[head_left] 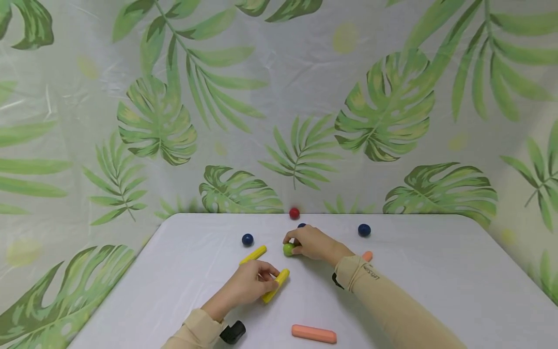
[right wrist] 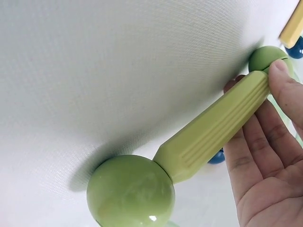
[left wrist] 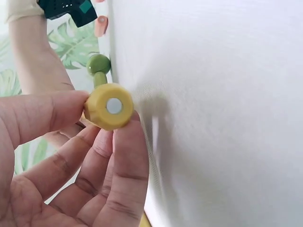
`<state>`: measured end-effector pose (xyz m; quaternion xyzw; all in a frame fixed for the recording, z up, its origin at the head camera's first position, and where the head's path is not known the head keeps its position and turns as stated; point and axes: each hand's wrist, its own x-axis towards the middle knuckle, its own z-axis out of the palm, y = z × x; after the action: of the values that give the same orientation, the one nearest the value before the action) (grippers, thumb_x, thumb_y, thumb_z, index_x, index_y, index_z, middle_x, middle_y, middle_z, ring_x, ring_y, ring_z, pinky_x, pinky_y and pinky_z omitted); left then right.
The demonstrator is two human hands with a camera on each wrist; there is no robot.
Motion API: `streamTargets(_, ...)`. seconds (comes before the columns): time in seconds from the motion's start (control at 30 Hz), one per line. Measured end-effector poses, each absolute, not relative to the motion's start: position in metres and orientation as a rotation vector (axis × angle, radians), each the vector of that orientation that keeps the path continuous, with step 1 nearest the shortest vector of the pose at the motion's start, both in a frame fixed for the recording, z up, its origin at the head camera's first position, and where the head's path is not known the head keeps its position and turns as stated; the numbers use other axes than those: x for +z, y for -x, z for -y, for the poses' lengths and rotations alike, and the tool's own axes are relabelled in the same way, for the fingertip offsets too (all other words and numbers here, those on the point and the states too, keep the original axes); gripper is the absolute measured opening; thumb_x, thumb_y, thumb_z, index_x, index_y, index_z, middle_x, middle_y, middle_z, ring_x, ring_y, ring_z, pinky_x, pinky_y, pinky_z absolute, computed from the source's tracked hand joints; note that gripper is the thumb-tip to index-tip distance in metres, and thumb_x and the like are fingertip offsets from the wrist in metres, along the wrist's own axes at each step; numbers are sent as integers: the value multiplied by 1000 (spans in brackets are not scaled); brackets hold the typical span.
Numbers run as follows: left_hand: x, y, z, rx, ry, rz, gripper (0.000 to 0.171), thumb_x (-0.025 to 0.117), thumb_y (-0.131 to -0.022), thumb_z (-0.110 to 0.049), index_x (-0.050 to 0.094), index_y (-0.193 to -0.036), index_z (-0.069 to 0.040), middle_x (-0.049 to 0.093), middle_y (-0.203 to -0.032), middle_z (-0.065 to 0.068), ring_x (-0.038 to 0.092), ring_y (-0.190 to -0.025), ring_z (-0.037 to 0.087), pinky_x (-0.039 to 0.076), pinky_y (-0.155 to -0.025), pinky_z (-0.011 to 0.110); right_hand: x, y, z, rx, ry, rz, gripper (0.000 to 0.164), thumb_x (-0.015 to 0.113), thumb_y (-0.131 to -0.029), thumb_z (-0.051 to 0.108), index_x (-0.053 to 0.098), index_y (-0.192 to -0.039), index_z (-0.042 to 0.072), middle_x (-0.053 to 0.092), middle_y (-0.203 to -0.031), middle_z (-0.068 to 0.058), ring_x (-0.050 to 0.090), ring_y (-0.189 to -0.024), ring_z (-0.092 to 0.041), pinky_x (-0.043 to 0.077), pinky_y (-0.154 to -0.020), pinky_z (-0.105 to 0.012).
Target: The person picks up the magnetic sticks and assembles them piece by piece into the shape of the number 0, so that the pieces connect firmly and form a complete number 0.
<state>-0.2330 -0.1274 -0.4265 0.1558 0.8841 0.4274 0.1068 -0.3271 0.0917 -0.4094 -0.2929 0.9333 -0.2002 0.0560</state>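
Two narrow pinches: left hand (head_left: 253,282) on yellow stick (left wrist: 113,107), right hand (head_left: 316,242) on green stick (right wrist: 213,127).

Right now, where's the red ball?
In the head view, the red ball sits at the far edge of the table, near the middle, just beyond a partly hidden blue ball.

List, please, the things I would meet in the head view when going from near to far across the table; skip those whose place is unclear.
Nearest peach stick → yellow stick in the left hand → green ball at the right hand → rightmost dark blue ball → red ball.
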Motion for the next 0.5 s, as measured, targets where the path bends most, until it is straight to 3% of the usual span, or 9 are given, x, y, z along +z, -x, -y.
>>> streamTargets(0.23, -432, 242, 125, 1424, -343, -2500, 17, 78, -94, -11, 78, -109, -3, 70, -83, 1, 61, -65, 10, 54, -61, 25, -411, 328, -93, -609, 894, -2829, 26, 78, -98, 9, 77, -123, 13, 79, -108, -7, 73, -102, -22, 59, -96, -43)
streamTargets(0.5, -437, 252, 121, 1562, -187, -2378, 26, 78, -97, -13, 74, -118, 1, 73, -97, 7, 68, -80, 13, 64, -70, 30, -411, 328, -94, -629, 919, -2827, 25, 79, -97, 7, 77, -122, 11, 79, -107, -9, 73, -101, -23, 60, -96, -44)
